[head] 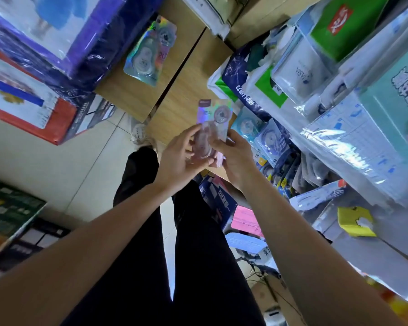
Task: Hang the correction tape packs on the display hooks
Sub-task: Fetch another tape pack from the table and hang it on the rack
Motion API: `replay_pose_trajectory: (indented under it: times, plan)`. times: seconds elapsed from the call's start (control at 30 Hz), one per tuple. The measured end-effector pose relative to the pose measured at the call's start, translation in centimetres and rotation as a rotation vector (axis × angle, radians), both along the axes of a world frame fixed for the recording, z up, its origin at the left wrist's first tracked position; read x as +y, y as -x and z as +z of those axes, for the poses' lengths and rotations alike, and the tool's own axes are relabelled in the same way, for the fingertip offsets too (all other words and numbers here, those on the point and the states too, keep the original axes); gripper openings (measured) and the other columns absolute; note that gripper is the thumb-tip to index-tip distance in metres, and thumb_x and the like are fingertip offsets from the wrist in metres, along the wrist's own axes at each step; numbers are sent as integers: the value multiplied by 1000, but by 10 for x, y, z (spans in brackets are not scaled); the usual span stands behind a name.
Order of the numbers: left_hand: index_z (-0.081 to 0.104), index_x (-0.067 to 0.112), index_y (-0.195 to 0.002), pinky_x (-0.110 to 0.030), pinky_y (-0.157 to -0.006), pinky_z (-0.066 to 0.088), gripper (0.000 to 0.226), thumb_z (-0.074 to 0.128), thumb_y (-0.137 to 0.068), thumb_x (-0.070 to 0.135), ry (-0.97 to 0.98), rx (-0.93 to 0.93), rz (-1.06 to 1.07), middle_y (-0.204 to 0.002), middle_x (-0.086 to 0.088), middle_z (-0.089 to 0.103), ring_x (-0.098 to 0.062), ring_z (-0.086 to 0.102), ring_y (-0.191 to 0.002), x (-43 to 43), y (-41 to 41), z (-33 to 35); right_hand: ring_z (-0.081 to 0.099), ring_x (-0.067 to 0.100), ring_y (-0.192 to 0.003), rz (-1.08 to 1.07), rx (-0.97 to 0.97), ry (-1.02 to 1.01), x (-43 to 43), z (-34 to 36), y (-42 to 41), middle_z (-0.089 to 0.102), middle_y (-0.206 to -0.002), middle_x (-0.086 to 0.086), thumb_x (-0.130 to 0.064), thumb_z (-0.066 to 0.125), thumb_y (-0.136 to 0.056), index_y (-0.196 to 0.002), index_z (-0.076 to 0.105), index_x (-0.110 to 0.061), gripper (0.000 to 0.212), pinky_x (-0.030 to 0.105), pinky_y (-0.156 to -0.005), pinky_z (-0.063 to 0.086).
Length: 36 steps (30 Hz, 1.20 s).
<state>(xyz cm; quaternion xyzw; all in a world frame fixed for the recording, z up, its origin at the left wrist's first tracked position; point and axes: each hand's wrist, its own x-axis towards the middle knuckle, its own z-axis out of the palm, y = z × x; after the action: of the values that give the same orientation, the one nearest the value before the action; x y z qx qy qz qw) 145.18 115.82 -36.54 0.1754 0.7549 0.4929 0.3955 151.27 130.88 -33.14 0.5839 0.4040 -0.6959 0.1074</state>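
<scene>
Both my hands hold one correction tape pack (213,118), a holographic card with a clear blister, in the middle of the view. My left hand (181,158) grips its lower left side with curled fingers. My right hand (233,156) pinches its lower right side. A second holographic correction tape pack (149,52) lies on a wooden board (189,95) further ahead. Several blue correction tape packs (269,140) hang or stand in the display at the right, just beside my right hand. No hook shows plainly.
Wrapped boxes (45,43) stack at the upper left and a dark box (7,215) sits at the lower left. Bagged stationery (339,114) crowds the shelves on the right. My legs in black trousers stand on a tiled floor (57,161).
</scene>
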Motion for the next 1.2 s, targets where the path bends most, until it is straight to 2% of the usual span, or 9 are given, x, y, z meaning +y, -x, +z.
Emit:
replay_pose_trajectory:
  times: [0.13,0.27,0.37,0.57,0.7,0.83,1.0,1.1,1.2]
  plan:
    - [44,17,-147,-33,-87,57,76,70,-82,45,41,105,-180,-129,4,67,-12,66,-101,-12,28,-9,66,25,-80,81,-125,-158,-4,-3,-6,73,-94,19,-7,76,-71,-93,72,-15,24,55,-81,55]
    - [50,10,-143,-46,-97,50,64,57,-85,34,292,371,-133,-134,-8,63,-29,59,-116,-15,66,-49,62,18,-70,111,-194,-263,-1,-5,-13,71,-78,3,-3,76,-75,-87,71,-19,21,35,-72,48]
    - [36,6,-152,-48,-110,40,74,56,-85,31,508,527,-120,-155,-19,41,-39,44,-135,-2,96,-71,65,15,-68,93,-213,-285,0,-6,-13,72,-78,-2,0,76,-76,-91,69,-16,23,33,-70,52]
    - [3,13,-161,-53,-123,17,107,72,-83,38,700,482,-277,-168,-19,1,-42,8,-154,19,129,-94,73,24,-82,110,-209,-312,1,-8,-9,76,-84,-3,0,76,-78,-91,67,-21,26,48,-81,58]
    - [22,14,-157,-52,-115,31,94,71,-81,39,704,619,-362,-164,-18,20,-42,27,-147,7,115,-86,73,23,-82,118,-204,-319,-3,-9,-4,76,-85,-3,-2,76,-78,-92,67,-21,25,50,-82,57]
    - [54,14,-129,-49,-92,47,61,71,-72,27,559,637,-258,-139,-15,52,-41,50,-121,-16,94,-85,69,23,-81,131,-211,-324,-12,-12,-1,75,-88,4,-3,77,-77,-89,67,-21,24,52,-83,56]
    - [54,12,-129,-45,-90,47,60,74,-76,34,565,529,-12,-128,-14,56,-36,53,-114,-15,97,-87,71,31,-84,140,-201,-315,-19,-15,2,75,-93,10,-2,75,-78,-90,68,-18,21,53,-83,56]
    - [51,11,-130,-45,-90,46,72,73,-77,54,716,478,-66,-133,-13,52,-34,50,-119,-6,100,-92,69,40,-92,158,-221,-329,-20,-16,-1,75,-92,9,-8,77,-74,-86,69,-24,22,57,-82,56]
    - [55,6,-121,-46,-89,48,67,77,-75,49,720,474,-91,-131,-15,53,-36,49,-118,-3,101,-96,71,38,-89,179,-229,-349,-16,-16,-5,76,-91,8,-11,78,-72,-82,69,-29,22,60,-78,57]
